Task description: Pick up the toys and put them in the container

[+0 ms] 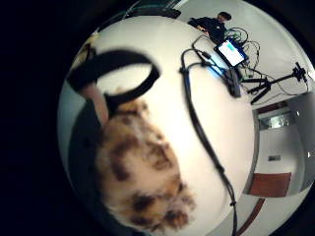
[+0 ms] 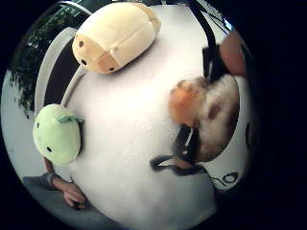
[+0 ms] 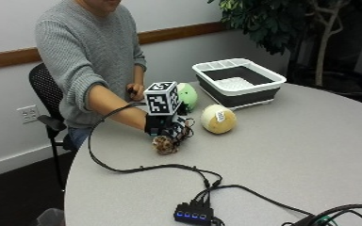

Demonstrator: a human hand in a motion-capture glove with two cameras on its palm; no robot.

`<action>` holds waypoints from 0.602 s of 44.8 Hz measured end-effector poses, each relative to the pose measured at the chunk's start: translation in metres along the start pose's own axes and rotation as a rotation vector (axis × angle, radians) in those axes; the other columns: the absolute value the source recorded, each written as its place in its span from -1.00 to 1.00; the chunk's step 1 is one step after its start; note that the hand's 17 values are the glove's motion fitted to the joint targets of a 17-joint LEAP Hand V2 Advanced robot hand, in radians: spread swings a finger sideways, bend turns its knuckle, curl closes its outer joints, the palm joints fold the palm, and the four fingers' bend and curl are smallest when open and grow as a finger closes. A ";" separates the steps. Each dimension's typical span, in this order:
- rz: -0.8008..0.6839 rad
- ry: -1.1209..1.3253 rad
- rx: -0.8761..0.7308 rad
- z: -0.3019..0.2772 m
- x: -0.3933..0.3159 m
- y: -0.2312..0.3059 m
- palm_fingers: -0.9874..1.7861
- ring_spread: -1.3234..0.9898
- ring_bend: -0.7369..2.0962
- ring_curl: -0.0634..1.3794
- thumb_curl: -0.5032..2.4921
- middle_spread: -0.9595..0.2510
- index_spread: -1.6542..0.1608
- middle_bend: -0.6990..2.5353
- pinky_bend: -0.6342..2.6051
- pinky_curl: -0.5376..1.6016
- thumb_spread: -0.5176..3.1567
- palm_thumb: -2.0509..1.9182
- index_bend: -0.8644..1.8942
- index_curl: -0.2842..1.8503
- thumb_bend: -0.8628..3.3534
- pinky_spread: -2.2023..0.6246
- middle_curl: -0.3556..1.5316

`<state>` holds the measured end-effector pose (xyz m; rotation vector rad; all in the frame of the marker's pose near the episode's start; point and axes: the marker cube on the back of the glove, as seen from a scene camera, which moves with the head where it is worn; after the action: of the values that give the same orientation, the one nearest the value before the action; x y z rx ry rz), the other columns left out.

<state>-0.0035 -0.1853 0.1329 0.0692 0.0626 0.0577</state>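
Right now the right hand (image 3: pixel 166 126) sits low over the round white table (image 3: pixel 306 141), fingers curled down round a brown-spotted plush (image 3: pixel 165 144), which rests on the tabletop under the palm, near the table edge closest to the person. Little-finger palm view: spotted plush (image 1: pixel 140 182) fills much of it, tan and dark blotches, w/ a black strap and one fingertip (image 1: pixel 98 103) against it. Thumb-side view: same plush (image 2: pixel 211 115) has an orange patch, straps across it.

Other toys still on the table: a cream plush (image 3: pixel 218 118) just beside the hand on the container side, and a green plush (image 3: pixel 186 94) behind the hand, closer to the person's body. In the thumb-side view the cream plush (image 2: pixel 115 36) shows two dark eye dots and the green plush (image 2: pixel 56 134) has a small leaf on top; the two lie apart.

Container (image 3: pixel 239 82) = white-rimmed dark tub, further back on the table, past the cream plush; only a white ridged insert shows inside.

Bare left hand (image 3: pixel 135 90) is at the table edge by the green plush, touching no toy.
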 end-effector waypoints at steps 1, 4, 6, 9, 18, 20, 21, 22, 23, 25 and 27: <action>0.004 -0.021 -0.009 -0.005 0.001 -0.004 0.46 -0.23 0.17 -0.35 -0.35 0.02 0.38 -0.11 -0.13 -0.18 -0.01 0.27 -0.30 -0.45 -0.53 0.34 -0.10; 0.022 -0.086 -0.002 -0.031 0.002 -0.015 0.56 -0.22 0.25 -0.26 -0.31 0.03 0.39 -0.09 -0.08 -0.14 -0.06 0.30 -0.25 -0.43 -0.52 0.31 -0.06; 0.031 -0.122 0.029 -0.055 0.003 -0.022 0.58 -0.22 0.28 -0.22 -0.29 0.04 0.40 -0.07 -0.08 -0.12 -0.09 0.31 -0.21 -0.40 -0.52 0.30 -0.03; 0.033 -0.170 0.072 -0.092 0.004 -0.032 0.58 -0.22 0.31 -0.18 -0.27 0.05 0.41 -0.05 -0.07 -0.10 -0.13 0.32 -0.17 -0.37 -0.52 0.29 0.00; -0.010 -0.207 0.134 -0.164 -0.003 -0.057 0.56 -0.21 0.36 -0.12 -0.20 0.08 0.44 0.01 -0.05 -0.07 -0.23 0.33 -0.06 -0.27 -0.54 0.27 0.09; -0.033 -0.196 0.131 -0.169 -0.012 -0.063 0.55 -0.20 0.37 -0.12 -0.19 0.09 0.45 0.02 -0.05 -0.07 -0.25 0.33 -0.05 -0.25 -0.54 0.27 0.11; -0.045 -0.193 0.128 -0.171 -0.018 -0.066 0.54 -0.20 0.37 -0.11 -0.18 0.09 0.45 0.02 -0.05 -0.07 -0.26 0.33 -0.05 -0.24 -0.54 0.27 0.12; -0.057 -0.193 0.124 -0.172 -0.024 -0.069 0.54 -0.20 0.38 -0.11 -0.18 0.09 0.45 0.03 -0.04 -0.06 -0.27 0.33 -0.04 -0.23 -0.55 0.27 0.13; -0.070 -0.195 0.120 -0.172 -0.031 -0.072 0.53 -0.20 0.38 -0.11 -0.17 0.10 0.46 0.03 -0.04 -0.06 -0.28 0.33 -0.04 -0.22 -0.55 0.27 0.13; -0.099 -0.209 0.108 -0.172 -0.049 -0.079 0.53 -0.20 0.39 -0.10 -0.16 0.10 0.46 0.03 -0.04 -0.06 -0.29 0.33 -0.03 -0.21 -0.55 0.26 0.15; -0.125 -0.228 0.091 -0.171 -0.072 -0.089 0.52 -0.20 0.39 -0.10 -0.15 0.11 0.47 0.04 -0.03 -0.05 -0.31 0.33 -0.02 -0.19 -0.55 0.26 0.16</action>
<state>-0.0816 -0.2667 -0.0391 0.1624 -0.1588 -0.0786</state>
